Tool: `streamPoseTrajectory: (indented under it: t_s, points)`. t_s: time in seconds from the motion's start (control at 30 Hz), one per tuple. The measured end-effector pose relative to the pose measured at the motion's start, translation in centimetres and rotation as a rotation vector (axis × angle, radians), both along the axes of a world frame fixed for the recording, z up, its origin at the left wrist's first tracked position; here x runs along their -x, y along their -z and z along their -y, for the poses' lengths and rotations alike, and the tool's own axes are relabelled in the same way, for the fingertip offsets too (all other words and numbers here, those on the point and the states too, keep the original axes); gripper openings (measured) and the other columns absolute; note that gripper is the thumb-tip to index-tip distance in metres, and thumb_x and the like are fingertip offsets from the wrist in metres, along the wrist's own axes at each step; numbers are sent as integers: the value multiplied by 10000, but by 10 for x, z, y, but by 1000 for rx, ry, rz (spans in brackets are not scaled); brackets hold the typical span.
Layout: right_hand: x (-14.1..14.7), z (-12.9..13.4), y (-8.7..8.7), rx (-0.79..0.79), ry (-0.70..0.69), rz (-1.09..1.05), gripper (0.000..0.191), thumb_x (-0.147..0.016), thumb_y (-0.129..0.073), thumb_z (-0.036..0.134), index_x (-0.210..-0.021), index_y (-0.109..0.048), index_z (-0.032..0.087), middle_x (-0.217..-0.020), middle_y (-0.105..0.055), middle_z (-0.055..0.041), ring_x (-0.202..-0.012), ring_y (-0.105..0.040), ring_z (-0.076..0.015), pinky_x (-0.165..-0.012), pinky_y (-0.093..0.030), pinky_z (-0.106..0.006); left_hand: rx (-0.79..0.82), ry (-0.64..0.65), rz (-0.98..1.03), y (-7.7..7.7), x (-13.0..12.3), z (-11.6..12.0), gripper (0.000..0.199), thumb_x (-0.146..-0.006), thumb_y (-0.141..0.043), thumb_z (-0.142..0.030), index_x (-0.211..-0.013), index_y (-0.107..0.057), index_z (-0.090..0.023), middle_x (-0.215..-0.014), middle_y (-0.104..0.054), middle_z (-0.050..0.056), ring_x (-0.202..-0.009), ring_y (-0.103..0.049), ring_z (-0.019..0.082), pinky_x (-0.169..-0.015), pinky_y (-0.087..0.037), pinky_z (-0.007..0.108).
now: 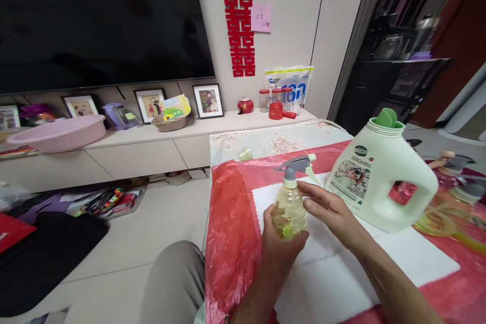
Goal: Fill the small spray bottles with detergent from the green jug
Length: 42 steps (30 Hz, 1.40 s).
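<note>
A clear spray bottle with pale yellow liquid and a grey and light-green trigger head is held upright above a white cloth. My left hand wraps round its lower body, thumb across the front. On the right side, the fingers of my right hand press against the bottle just below its neck. A large light-green detergent jug stands right of my hands, with a green spout showing in its uncapped mouth. A translucent greenish cup-like cap lies on its side behind the bottle.
Red plastic sheeting covers the table over a floral cloth. More spray bottles crowd the right edge. Along the wall, a low cabinet carries a pink basin, picture frames, red-lidded jars and a plastic bag.
</note>
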State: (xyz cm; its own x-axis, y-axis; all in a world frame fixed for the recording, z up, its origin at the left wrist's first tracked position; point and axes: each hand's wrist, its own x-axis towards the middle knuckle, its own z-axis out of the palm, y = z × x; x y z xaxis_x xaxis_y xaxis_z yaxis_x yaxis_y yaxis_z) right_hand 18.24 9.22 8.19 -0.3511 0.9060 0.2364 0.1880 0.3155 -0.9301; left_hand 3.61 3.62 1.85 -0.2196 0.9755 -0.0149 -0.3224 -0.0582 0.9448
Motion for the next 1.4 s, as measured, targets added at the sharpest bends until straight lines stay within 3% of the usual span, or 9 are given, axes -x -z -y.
streamPoseTrajectory:
  t_s: [0.2, 0.4, 0.53, 0.63, 0.8, 0.9, 1.07, 1.2, 1.4]
  points:
    - [14, 23, -7, -384, 278, 158, 440, -948, -625, 490, -1244, -681, 169, -1156, -600, -4, -1048, -613, -60, -874, -476, -117, -68, -249, -276, 8, -2, -3, 802, -547, -822, -238, -1268, -472, -202, -1202, -630, 124, -1044, -674, 280, -890, -576, 430]
    - [19, 20, -6, -534, 479, 85, 399, -868, -733, 503, -943, -661, 118, -924, -611, 12, -811, -606, -19, -762, -474, -93, -173, -301, -467, 16, -1, -2, 813, -543, -779, -173, -1299, -482, -199, -1227, -578, 119, -1146, -615, 313, -1003, -532, 501]
    - [16, 18, -7, -437, 447, 19, 450, -855, -744, 520, -876, -622, 87, -898, -600, -29, -800, -604, -39, -776, -509, -95, -199, -237, -454, 15, -4, 1, 830, -551, -754, -133, -1325, -465, -214, -1257, -566, 109, -1173, -595, 303, -1035, -510, 488]
    - [12, 18, -8, -292, 314, -36, 466, -911, -698, 541, -994, -633, 87, -1006, -603, -66, -932, -623, -78, -862, -542, -121, -149, -139, -387, 8, -5, 3, 818, -560, -765, -129, -1317, -468, -218, -1259, -575, 106, -1170, -598, 301, -1028, -511, 466]
    - [9, 13, -11, -117, 105, -105, 517, -950, -626, 586, -1105, -641, 93, -1084, -575, -103, -954, -610, -118, -795, -549, -160, -49, -78, -334, -1, -3, 6, 803, -573, -774, -144, -1306, -458, -226, -1252, -592, 106, -1144, -608, 291, -994, -520, 435]
    - [10, 11, -9, -96, 137, -134, 569, -886, -708, 576, -1209, -637, 113, -1205, -543, -105, -1042, -592, -125, -841, -543, -147, -44, -65, -362, -4, -1, 6, 788, -571, -768, -150, -1293, -461, -221, -1251, -583, 104, -1147, -611, 289, -999, -520, 432]
    - [12, 10, -3, -34, 228, -193, 647, -808, -791, 562, -1209, -599, 92, -1220, -544, -121, -969, -591, -103, -778, -525, -121, -37, 8, -358, -4, -1, 5, 817, -555, -782, -124, -1300, -463, -231, -1248, -587, 93, -1140, -613, 290, -993, -526, 435]
    - [7, 8, -5, 50, 180, -244, 732, -763, -823, 572, -1226, -552, 74, -1160, -563, -149, -1014, -607, -161, -830, -555, -179, -29, 0, -322, -1, -3, 5, 805, -563, -777, -125, -1299, -466, -223, -1243, -590, 96, -1113, -621, 275, -963, -533, 406]
    - [2, 10, -12, 137, 49, -294, 682, -792, -804, 556, -1221, -561, 84, -1264, -521, -165, -1023, -610, -181, -867, -576, -241, -18, -20, -304, -1, -4, 5, 794, -567, -775, -126, -1294, -470, -225, -1245, -602, 97, -1114, -621, 274, -959, -528, 404]
